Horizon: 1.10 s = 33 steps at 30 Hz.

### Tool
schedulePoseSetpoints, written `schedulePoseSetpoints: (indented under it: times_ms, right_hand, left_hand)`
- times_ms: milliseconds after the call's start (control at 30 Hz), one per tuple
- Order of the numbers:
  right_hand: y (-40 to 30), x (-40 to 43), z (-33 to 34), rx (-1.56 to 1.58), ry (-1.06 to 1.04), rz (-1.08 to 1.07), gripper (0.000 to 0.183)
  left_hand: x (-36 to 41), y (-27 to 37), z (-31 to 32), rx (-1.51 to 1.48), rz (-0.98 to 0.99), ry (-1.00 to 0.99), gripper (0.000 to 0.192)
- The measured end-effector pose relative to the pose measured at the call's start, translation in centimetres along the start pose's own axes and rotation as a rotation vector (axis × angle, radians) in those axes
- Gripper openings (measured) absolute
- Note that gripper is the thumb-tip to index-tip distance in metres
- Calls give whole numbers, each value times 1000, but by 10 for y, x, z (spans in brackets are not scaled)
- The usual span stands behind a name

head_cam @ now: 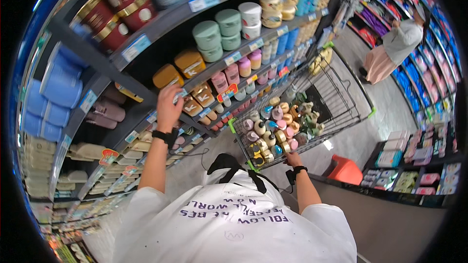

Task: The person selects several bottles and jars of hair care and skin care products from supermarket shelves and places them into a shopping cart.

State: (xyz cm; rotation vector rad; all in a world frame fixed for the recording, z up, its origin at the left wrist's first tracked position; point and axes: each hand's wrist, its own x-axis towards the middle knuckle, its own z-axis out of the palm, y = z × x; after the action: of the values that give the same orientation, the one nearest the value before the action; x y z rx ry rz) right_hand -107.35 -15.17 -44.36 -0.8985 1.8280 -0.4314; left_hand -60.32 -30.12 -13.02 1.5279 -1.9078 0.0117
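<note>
My left hand [169, 104] is raised to the shelf edge, fingers bent, in front of an orange-brown jar [167, 76]; whether it touches the jar or the price strip I cannot tell. A second such jar [190, 64] stands beside it, and brown-gold tubs [202, 94] sit on the shelf below. Down at the right, my right hand [293, 159] is at the near side rim of a wire shopping cart [338, 131] with green corners; its fingers are partly hidden. Many pump bottles [269, 138] and other bottles stand packed in the cart, and a yellow package [320, 61] lies at its far end.
Shelves of green jars [207, 36], blue tubs [60, 80] and dark red tubs [128, 0] line the left. A person [396, 45] stands in the aisle at the upper right, by packed shelves. An orange-red plastic container [344, 170] and a low display of goods [409, 168] are at the right.
</note>
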Motion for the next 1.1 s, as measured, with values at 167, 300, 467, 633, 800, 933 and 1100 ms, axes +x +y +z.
schedulePoseSetpoints:
  times_ms: [167, 300, 467, 633, 800, 933, 1100]
  right_hand:
    - [-117, 0, -4, 283, -113, -251, 26]
    - [-189, -5, 10, 343, -44, -390, 26]
    - [-268, -59, 36, 386, -89, -415, 27]
    - [-270, -71, 59, 420, -113, -331, 26]
    - [-248, -57, 66, 445, -126, -285, 25]
    - [-270, -67, 64, 421, -129, -284, 25]
    - [-277, -70, 43, 505, -216, -342, 25]
  left_hand:
    - [44, -39, -20, 354, -94, -63, 62]
    - [94, -29, -5, 474, -365, -440, 91]
    - [109, -50, 2, 419, -416, -653, 97]
    - [97, -57, 10, 449, -333, -486, 94]
    - [99, -61, 19, 407, -288, -369, 90]
    - [92, -69, 23, 431, -348, -252, 91]
    - [89, -54, 8, 390, -478, -195, 89]
